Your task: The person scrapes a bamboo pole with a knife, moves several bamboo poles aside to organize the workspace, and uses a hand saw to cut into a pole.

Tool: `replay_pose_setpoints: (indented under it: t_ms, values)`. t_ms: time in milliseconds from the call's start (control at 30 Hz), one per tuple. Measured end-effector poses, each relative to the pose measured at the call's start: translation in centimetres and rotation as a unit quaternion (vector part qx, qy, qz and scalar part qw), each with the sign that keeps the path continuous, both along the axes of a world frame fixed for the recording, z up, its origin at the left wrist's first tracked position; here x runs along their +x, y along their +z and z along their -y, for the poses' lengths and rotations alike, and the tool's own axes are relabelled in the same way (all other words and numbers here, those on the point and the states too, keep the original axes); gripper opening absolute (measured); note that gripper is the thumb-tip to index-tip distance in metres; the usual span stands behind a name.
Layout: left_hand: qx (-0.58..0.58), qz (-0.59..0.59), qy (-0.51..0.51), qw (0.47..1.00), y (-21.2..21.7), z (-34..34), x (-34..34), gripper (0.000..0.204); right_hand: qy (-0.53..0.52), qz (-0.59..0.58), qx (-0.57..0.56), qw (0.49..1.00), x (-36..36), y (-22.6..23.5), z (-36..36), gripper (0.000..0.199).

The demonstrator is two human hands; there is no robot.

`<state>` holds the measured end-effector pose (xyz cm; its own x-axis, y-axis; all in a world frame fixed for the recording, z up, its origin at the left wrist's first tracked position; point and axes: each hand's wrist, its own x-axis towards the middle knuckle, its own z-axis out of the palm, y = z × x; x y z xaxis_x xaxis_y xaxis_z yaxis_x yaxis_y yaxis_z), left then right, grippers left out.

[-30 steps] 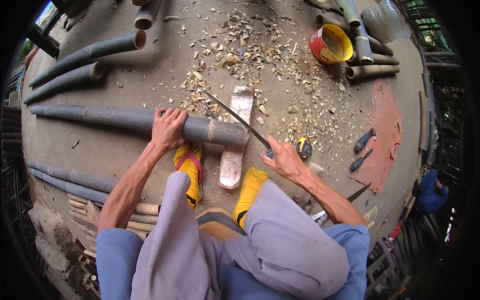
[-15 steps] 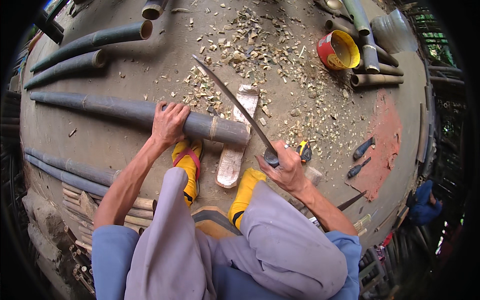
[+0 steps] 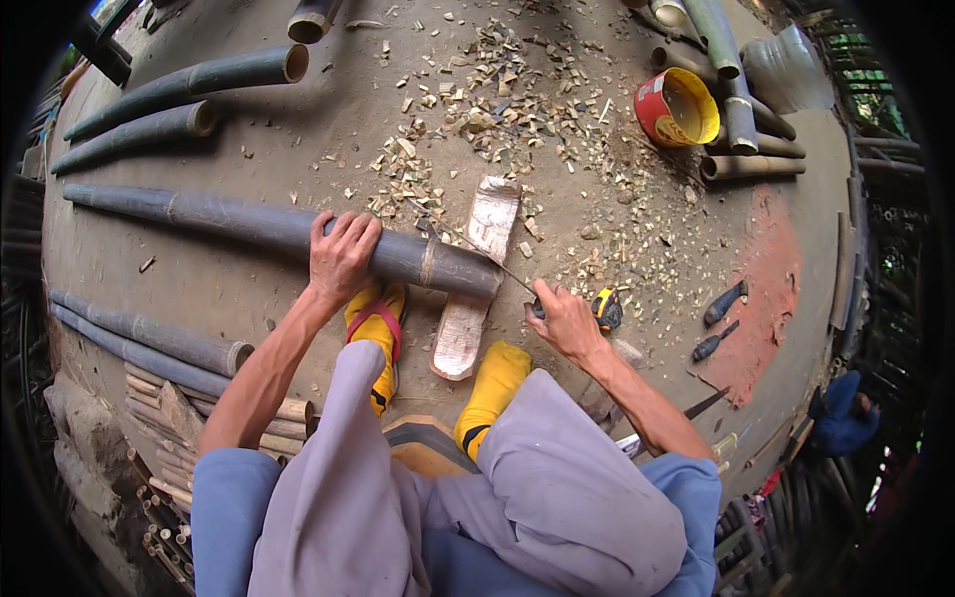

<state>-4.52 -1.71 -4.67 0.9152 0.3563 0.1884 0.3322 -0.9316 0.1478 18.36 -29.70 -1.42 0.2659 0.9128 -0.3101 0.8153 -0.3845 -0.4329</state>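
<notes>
A dark bamboo pole (image 3: 239,221) lies across the ground from the far left, its near end resting on a pale, chopped wooden block (image 3: 461,338). My left hand (image 3: 343,254) is closed over the pole a little behind that end. In my right hand (image 3: 569,323), just right of the pole's end, is the dark handle of a machete (image 3: 538,307). Its long blade shows almost edge-on as a thin line slanting over the end of the pole. Whether the blade touches the bamboo I cannot tell. A yellow-and-black tape measure (image 3: 607,308) lies beside my right hand.
Wood chips (image 3: 497,75) litter the ground ahead. A red bucket with a yellow inside (image 3: 652,111) stands by cut bamboo at the far right. Dark-handled tools (image 3: 724,300) lie near a reddish patch. More bamboo poles (image 3: 179,338) are at left. Someone in blue (image 3: 844,393) is at the right edge.
The machete has come down from a raised, broadside position to the end of the bamboo pole, its blade turning edge-on. My left hand keeps its hold on the pole.
</notes>
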Motion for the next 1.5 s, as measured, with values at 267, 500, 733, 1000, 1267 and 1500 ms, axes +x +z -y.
replay_pose_setpoints:
  t_ms: [267,500,733,1000,1267,1500]
  values:
    - [-0.012,-0.006,0.009,1.0,-0.4,0.0,-0.6,0.066,-0.01,-0.046,0.358,0.933,-2.3,3.6,-1.7,0.03]
    - [0.018,0.011,0.013,1.0,-1.3,0.0,-1.5,0.065,-0.036,-0.067,0.134,0.988,-2.0,5.7,-2.7,0.034]
    - [0.023,0.017,0.005,1.0,-1.3,-0.5,-0.8,0.062,0.005,-0.002,-0.008,1.0,0.3,-0.5,-1.2,0.033]
    - [0.026,0.033,0.009,0.999,-1.4,0.3,-1.0,0.055,0.016,-0.051,0.225,0.973,-0.5,2.2,-1.8,0.026]
    - [0.031,0.026,0.03,0.999,-1.2,0.4,-1.3,0.051,-0.008,-0.086,0.217,0.972,-1.6,5.9,-2.9,0.029]
    - [-0.137,-0.154,-0.043,0.978,2.0,-1.1,0.8,0.076,0.008,-0.046,-0.028,0.998,0.4,2.5,-0.4,0.036]
